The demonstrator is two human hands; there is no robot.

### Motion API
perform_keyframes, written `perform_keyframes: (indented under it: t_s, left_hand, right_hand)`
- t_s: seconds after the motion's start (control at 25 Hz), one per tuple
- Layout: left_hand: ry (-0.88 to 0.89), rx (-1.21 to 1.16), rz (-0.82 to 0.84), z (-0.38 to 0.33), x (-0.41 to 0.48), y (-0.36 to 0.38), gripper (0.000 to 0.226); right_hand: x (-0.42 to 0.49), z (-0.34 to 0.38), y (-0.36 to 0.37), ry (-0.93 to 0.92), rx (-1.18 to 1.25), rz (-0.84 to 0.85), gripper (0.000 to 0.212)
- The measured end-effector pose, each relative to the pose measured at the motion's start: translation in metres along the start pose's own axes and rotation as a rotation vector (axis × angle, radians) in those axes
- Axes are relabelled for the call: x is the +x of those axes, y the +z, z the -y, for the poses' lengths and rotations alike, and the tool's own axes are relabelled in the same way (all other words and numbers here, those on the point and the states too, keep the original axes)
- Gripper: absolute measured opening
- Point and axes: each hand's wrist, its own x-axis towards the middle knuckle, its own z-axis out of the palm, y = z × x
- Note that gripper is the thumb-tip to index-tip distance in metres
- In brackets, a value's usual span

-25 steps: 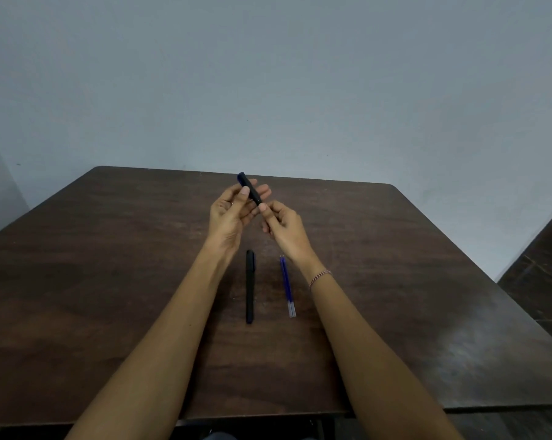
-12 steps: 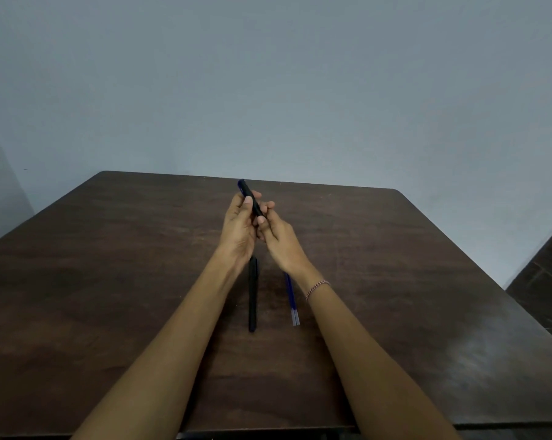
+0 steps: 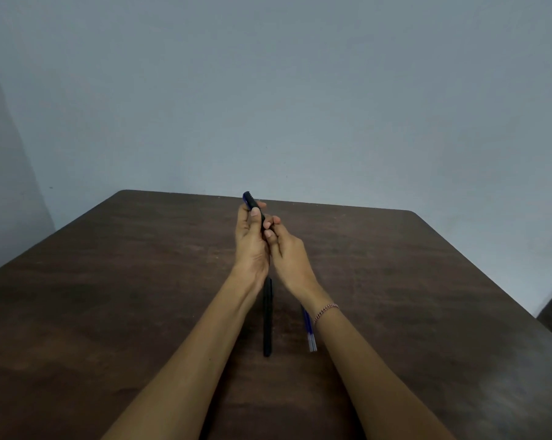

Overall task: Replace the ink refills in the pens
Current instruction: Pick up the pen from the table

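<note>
Above the table's middle I hold a black pen point(image 3: 253, 204), its blue-tipped far end sticking up past my fingers. My left hand point(image 3: 251, 242) grips the barrel, thumb laid along it. My right hand point(image 3: 286, 252) pinches the pen's near end, which is hidden between both hands. A second black pen point(image 3: 267, 322) lies lengthwise on the table between my forearms. Blue ink refills point(image 3: 309, 328) with pale ends lie just right of it, partly covered by my right wrist.
The dark brown wooden table point(image 3: 109, 296) stands against a plain pale wall point(image 3: 268, 90). Its rounded far right corner and right edge are in view, with dark floor beyond.
My two hands have drawn closer together around the held pen, and it now points more upright. The view has tilted up slightly. The pen and refills on the table have not moved.
</note>
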Motion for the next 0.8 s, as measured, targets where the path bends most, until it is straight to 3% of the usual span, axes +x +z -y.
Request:
perform_keyframes:
  t_s: [0.32, 0.6, 0.8]
  left_hand:
    - [0.096, 0.024, -0.021, -0.006, 0.001, 0.006, 0.019]
    - [-0.019, 0.111, 0.013, -0.005, -0.004, -0.002, 0.013]
    - [-0.031, 0.085, -0.07, -0.015, 0.004, -0.012, 0.009]
  right_hand:
    - [-0.003, 0.007, 0.006, -0.037, -0.082, -0.074, 0.025]
    - [-0.009, -0.003, -0.008, -0.033, -0.142, -0.065, 0.024]
    - [-0.007, -0.01, -0.014, -0.008, -0.218, -0.06, 0.023]
